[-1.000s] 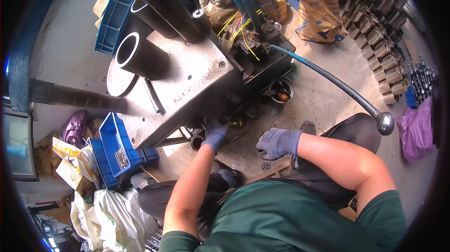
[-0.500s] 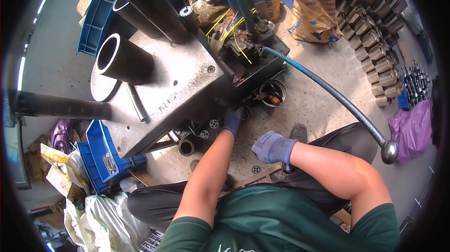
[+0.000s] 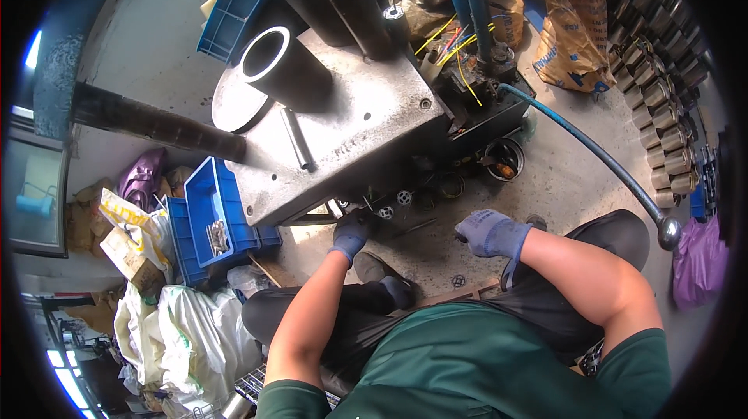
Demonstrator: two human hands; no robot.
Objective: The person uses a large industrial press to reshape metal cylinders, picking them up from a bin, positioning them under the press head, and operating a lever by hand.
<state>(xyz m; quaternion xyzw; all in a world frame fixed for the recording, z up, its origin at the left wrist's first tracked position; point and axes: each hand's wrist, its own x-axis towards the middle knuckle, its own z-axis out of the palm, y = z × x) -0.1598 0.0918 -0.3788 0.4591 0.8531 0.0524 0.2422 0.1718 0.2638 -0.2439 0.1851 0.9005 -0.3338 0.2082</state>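
Observation:
My left hand [image 3: 351,236], in a blue-grey work glove, reaches to the floor beneath the front edge of a heavy metal machine table [image 3: 343,138]. Its fingers are dark and in shadow, so their grip is unclear. The hand covers the spot where a short, thick-walled tube stood. Beside it are two small slotted round metal parts, one [image 3: 386,213] closer to the hand and another [image 3: 403,198] farther back. My right hand [image 3: 492,233], in a matching glove, is held curled above the floor in front of my right knee. A small dark tip shows at its fingers, too small to name.
A wide steel cylinder [image 3: 287,68] and a loose rod [image 3: 296,138] rest on the table. A long lever [image 3: 580,150] with a ball end slants above the right side. Blue bins [image 3: 210,212] stand left, stacked metal cups [image 3: 662,127] right. A round container [image 3: 502,160] stands behind my right hand.
My left hand has drawn back from deep under the machine and moved left to the place of the short tube. My right hand stays curled in about the same place. The view has shifted.

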